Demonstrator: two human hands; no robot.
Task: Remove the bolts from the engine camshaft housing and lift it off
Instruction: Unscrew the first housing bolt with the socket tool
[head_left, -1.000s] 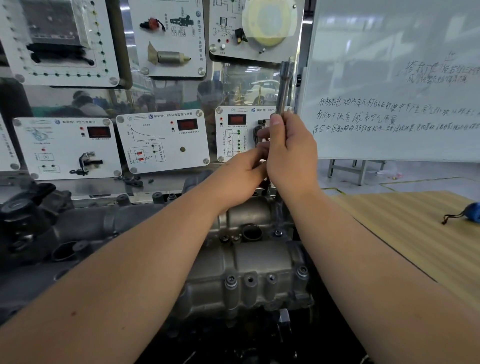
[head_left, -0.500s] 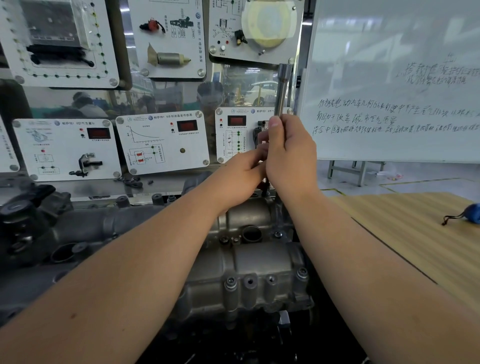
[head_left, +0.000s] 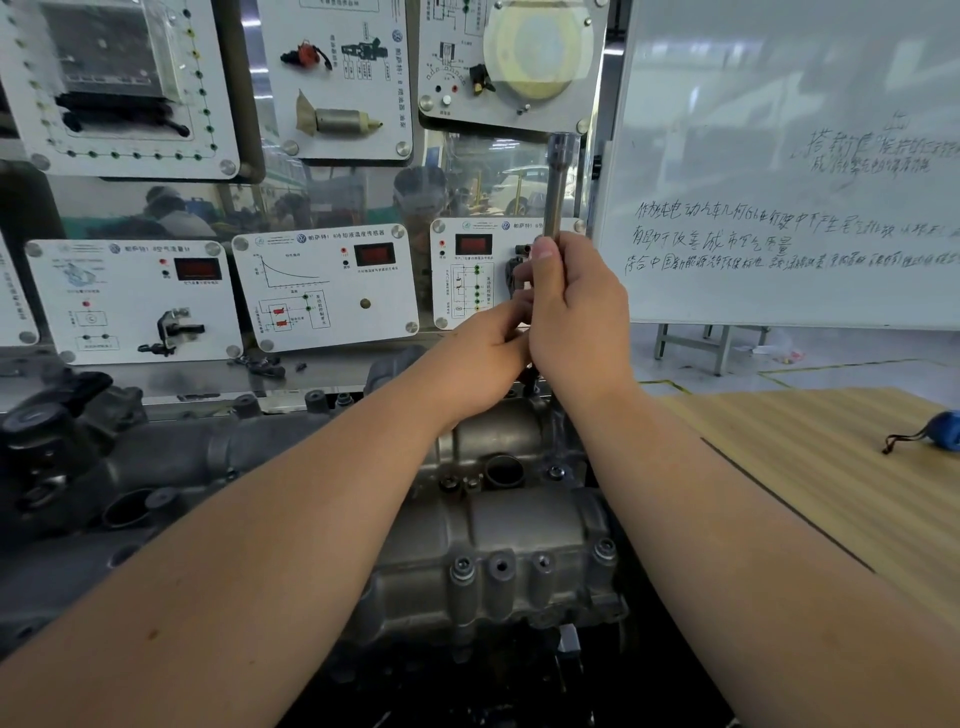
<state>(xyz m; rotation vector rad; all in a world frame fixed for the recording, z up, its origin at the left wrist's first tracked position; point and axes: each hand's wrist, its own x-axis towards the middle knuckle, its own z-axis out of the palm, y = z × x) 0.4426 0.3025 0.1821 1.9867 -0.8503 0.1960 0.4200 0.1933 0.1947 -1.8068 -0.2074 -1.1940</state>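
Hands (head_left: 576, 317) round upright socket bar (head_left: 557, 187)

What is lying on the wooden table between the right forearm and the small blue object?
Nothing: in the head view the wooden table is bare between the right forearm and the blue object.

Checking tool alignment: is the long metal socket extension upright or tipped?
Upright: the long silver metal socket extension rises nearly vertically out of the right hand gripping it; its lower end is hidden.
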